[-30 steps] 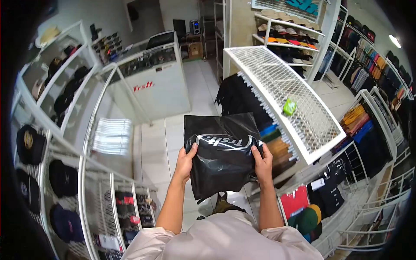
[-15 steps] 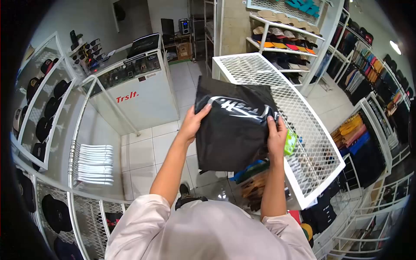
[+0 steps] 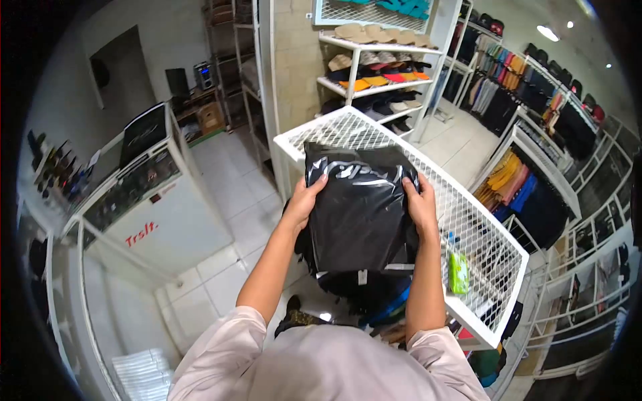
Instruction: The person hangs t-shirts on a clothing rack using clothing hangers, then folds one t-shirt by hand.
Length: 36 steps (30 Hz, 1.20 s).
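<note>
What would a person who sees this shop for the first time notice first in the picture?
First, the black plastic bag in the middle, held at its upper corners by the left hand and the right hand over the white wire rack. Next, a small green packet lying on that rack to the right, and the shelves of caps behind.

Both arms stretched forward, left hand and right hand level, fingers curled in a grip, thumbs on top
</note>
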Tool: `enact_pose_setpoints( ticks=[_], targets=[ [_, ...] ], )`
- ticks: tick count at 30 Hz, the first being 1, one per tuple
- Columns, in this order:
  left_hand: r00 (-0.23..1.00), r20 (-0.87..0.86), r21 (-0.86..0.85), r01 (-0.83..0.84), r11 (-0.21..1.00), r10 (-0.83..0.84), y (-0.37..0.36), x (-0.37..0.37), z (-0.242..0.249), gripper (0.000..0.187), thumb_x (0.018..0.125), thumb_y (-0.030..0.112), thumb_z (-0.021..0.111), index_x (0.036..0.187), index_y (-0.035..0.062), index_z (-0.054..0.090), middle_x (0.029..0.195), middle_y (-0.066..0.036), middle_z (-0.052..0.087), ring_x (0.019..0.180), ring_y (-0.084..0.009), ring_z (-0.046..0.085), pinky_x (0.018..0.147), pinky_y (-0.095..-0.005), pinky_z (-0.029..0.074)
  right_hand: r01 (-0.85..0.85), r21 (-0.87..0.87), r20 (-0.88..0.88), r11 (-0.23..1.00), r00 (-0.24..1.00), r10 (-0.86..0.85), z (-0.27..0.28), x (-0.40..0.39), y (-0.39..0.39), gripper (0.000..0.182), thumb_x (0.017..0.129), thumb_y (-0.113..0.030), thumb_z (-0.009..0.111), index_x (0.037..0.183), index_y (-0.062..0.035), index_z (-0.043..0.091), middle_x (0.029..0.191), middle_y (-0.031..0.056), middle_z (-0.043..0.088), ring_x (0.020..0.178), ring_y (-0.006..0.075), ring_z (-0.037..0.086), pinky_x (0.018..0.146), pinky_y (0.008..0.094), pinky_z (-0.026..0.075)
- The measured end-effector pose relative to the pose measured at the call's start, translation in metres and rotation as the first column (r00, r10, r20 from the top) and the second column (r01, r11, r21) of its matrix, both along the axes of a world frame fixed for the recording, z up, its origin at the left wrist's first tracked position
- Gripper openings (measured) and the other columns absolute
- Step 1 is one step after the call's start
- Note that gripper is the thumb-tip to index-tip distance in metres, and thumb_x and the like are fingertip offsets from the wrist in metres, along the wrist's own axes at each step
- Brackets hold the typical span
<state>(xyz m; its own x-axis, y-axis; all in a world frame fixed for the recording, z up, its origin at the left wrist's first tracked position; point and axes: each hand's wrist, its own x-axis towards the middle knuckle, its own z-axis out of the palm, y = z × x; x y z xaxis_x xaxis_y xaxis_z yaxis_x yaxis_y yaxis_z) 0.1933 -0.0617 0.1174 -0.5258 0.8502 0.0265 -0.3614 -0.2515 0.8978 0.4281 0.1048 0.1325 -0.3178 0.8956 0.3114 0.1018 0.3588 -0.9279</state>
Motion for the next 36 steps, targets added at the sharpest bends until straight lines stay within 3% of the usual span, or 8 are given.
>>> enact_pose_setpoints(
  ticks=[6,9,11,15,18,23,26,36],
  targets=[
    [0.998,-0.022,-0.012,0.065,0.998,-0.065,0.06,-0.078,-0.012,0.031,0.103,0.023,0.066,0.127,0.003,0.063,0.114,-0.002,0.07,0.104,-0.0121,0.063,0.097,-0.0307,0.048,0.016,0.066,0.378,0.998,0.925,-0.04,0.038,-0.085,0.085,0.039,0.092,-0.026,0.072,0.123,-0.0025,0.072,0.107,0.022,0.075,0.104,0.0323,0.072,0.094,0.0385,0.052],
    [0.989,-0.096,-0.006,0.111,0.994,-0.111,0.082,-0.109,-0.035,0.034,0.102,0.027,0.067,0.12,-0.0014,0.064,0.11,-0.005,0.071,0.093,-0.0122,0.066,0.085,-0.0309,0.055,0.072,0.297,0.441,0.952,0.874,-0.204,0.057,-0.128,0.122,0.036,0.09,-0.027,0.074,0.119,-0.0061,0.074,0.106,0.0204,0.076,0.1,0.0361,0.073,0.091,0.041,0.054],
    [0.965,-0.166,-0.242,0.162,0.957,-0.205,0.09,-0.12,-0.043,0.039,0.101,0.034,0.069,0.101,-0.0049,0.067,0.095,-0.009,0.072,0.075,-0.0128,0.068,0.065,-0.0314,0.059,0.126,0.35,0.452,0.928,0.845,-0.286,0.061,-0.15,0.137,0.039,0.088,-0.029,0.075,0.121,-0.0093,0.074,0.114,0.0203,0.074,0.108,0.0378,0.07,0.093,0.0437,0.054],
    [0.88,-0.339,-0.382,0.194,0.904,-0.332,0.085,-0.119,-0.039,0.056,0.101,0.048,0.066,0.084,-0.006,0.07,0.082,-0.013,0.074,0.062,-0.0205,0.072,0.055,-0.034,0.058,0.21,0.427,0.496,0.88,0.759,-0.422,0.054,-0.159,0.112,0.045,0.088,-0.031,0.075,0.128,-0.0111,0.071,0.124,0.0202,0.07,0.121,0.0373,0.064,0.103,0.0444,0.048],
    [0.751,-0.518,-0.534,0.09,0.84,-0.409,0.064,-0.116,-0.004,0.065,0.098,0.054,0.065,0.075,-0.0056,0.073,0.066,-0.014,0.072,0.06,-0.0188,0.071,0.059,-0.0318,0.056,0.242,0.313,0.51,0.919,0.773,-0.377,0.038,-0.126,0.036,0.045,0.09,-0.032,0.075,0.125,-0.0031,0.071,0.118,0.0219,0.072,0.107,0.0378,0.069,0.095,0.0443,0.053],
    [0.501,-0.862,-0.109,-0.336,0.936,0.08,0.091,-0.159,0.01,0.045,0.096,0.045,0.07,0.085,0.0008,0.073,0.069,-0.015,0.069,0.063,-0.0303,0.068,0.062,-0.0412,0.051,0.463,0.229,0.663,0.856,0.57,-0.485,0.007,-0.075,-0.088,0.057,0.09,-0.047,0.074,0.123,-0.0008,0.07,0.106,0.0218,0.073,0.097,0.0388,0.07,0.087,0.0449,0.054],
    [0.083,-0.987,0.084,-0.439,0.895,0.134,0.135,-0.21,-0.011,0.037,0.098,0.035,0.066,0.115,0.0039,0.073,0.114,-0.019,0.067,0.112,-0.0401,0.058,0.096,-0.0495,0.047,0.564,0.145,0.708,0.813,0.515,-0.483,0.009,-0.082,-0.109,0.064,0.087,-0.057,0.073,0.12,-0.0016,0.073,0.096,0.0193,0.075,0.094,0.0367,0.072,0.086,0.0449,0.055],
    [-0.024,-0.999,0.029,-0.358,0.933,0.022,0.144,-0.23,-0.037,0.033,0.095,0.028,0.069,0.117,0.0033,0.073,0.109,-0.019,0.067,0.109,-0.0395,0.06,0.096,-0.0486,0.046,0.618,0.386,0.467,0.685,0.509,-0.723,-0.016,-0.093,-0.07,0.017,0.09,-0.021,0.073,0.097,-0.0057,0.071,0.088,0.0174,0.07,0.084,0.0402,0.069,0.071,0.0503,0.052]
  ],
)
